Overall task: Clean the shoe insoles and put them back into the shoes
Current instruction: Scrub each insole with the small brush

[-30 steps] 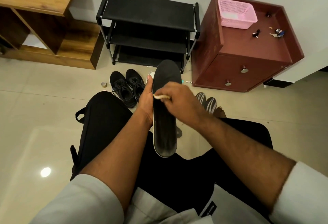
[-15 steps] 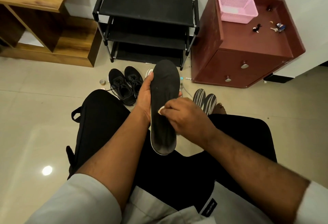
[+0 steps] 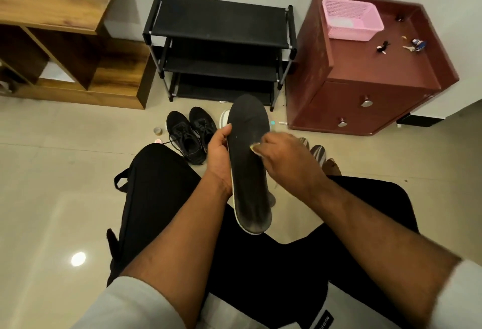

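A long black insole [image 3: 249, 172] with a pale edge stands upright over my lap, toe end up. My left hand [image 3: 218, 152] grips its left edge near the middle. My right hand [image 3: 285, 164] presses a small pale wipe [image 3: 255, 146] against the insole's upper middle. On the floor beyond sits a pair of black laced shoes [image 3: 191, 137]. The toe of a white shoe [image 3: 224, 118] peeks out behind the insole. Two grey striped insoles [image 3: 317, 151] lie to the right, partly hidden by my right hand.
A black three-shelf shoe rack [image 3: 220, 49] stands against the wall. At its right is a dark red cabinet [image 3: 365, 88] with a pink basket [image 3: 350, 19] and keys [image 3: 414, 45]. A wooden shelf unit [image 3: 67, 39] is at the left. A small round tin [image 3: 157, 131] lies by the shoes.
My right hand slid the wipe down the insole half a second ago and is now back up near its upper middle. The left hand keeps its grip.
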The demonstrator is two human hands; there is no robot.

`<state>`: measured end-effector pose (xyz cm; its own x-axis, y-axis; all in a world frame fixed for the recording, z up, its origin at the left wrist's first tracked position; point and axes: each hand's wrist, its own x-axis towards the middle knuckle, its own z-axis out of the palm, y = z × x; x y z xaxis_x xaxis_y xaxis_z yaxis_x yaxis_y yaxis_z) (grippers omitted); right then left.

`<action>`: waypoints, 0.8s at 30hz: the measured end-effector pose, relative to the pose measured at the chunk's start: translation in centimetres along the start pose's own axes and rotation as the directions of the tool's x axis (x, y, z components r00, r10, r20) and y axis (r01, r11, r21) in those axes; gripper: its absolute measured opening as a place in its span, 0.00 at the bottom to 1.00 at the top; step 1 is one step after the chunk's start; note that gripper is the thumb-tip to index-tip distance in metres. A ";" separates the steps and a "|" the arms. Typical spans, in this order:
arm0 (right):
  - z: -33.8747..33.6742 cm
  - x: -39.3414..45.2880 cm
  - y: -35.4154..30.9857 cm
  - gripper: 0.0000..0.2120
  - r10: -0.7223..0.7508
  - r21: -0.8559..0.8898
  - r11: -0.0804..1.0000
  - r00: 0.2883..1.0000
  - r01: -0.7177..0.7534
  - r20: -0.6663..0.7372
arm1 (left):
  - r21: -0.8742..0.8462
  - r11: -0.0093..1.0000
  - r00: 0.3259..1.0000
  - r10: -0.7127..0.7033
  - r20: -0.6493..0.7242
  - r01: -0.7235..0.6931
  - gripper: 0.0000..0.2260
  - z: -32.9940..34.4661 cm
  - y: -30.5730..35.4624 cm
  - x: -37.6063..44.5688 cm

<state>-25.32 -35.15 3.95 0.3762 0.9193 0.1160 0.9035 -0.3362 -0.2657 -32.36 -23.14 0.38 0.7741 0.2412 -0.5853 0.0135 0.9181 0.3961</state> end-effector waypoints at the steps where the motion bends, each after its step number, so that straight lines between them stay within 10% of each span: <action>1: 0.1 -0.7 -0.4 0.13 -0.017 0.028 0.999 0.999 0.016 0.030 | -0.024 1.000 1.000 -0.007 -0.021 0.006 0.20 -0.1 0.2 0.0; 24: -0.1 4.1 1.5 0.09 0.052 0.163 0.985 0.999 -0.051 -0.002 | -0.020 0.997 0.988 -0.065 0.142 0.069 0.29 0.2 -0.4 -0.9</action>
<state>-22.38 -31.92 4.16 0.4229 0.9001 0.1045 0.8377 -0.3445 -0.4237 -32.91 -23.76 0.93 0.8534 0.1336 -0.5039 0.0542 0.9386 0.3407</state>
